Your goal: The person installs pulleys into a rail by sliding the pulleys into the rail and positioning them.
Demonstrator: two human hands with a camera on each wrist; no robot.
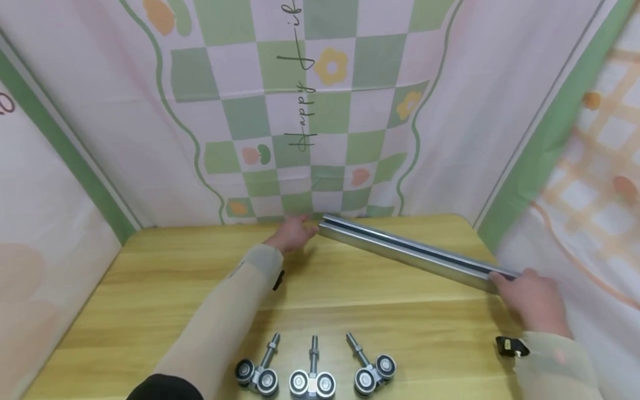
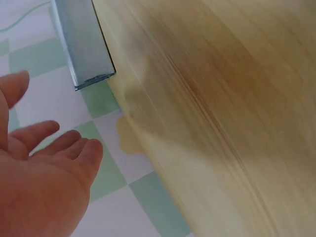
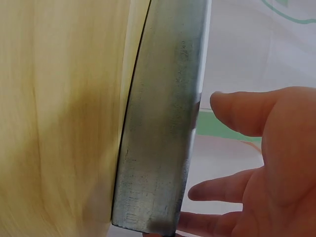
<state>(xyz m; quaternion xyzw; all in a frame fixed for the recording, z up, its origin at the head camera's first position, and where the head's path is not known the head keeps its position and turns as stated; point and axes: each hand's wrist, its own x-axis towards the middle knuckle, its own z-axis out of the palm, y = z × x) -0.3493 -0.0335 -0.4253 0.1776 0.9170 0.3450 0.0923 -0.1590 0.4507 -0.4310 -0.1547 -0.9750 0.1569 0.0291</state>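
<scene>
A long silver metal rail point(image 1: 410, 250) with a dark slot along its top lies slanted on the wooden table, its left end near the back edge. My left hand point(image 1: 292, 233) is just left of that end, fingers relaxed and apart from the rail in the left wrist view. At the other end is my right hand point(image 1: 537, 297). In the right wrist view its thumb stands off the rail's side, while extended lower fingers reach the end; a fingertip is partly hidden there. Three twin-wheel rollers with threaded bolts, left point(image 1: 260, 369), middle point(image 1: 313, 372) and right point(image 1: 372, 369), lie in front.
The wooden table point(image 1: 165, 300) meets a hanging checkered cloth point(image 1: 330, 122) along its back edge. More printed cloth hangs at the left point(image 1: 45, 239) and the right point(image 1: 590, 222). The rollers sit near the front edge, between my forearms.
</scene>
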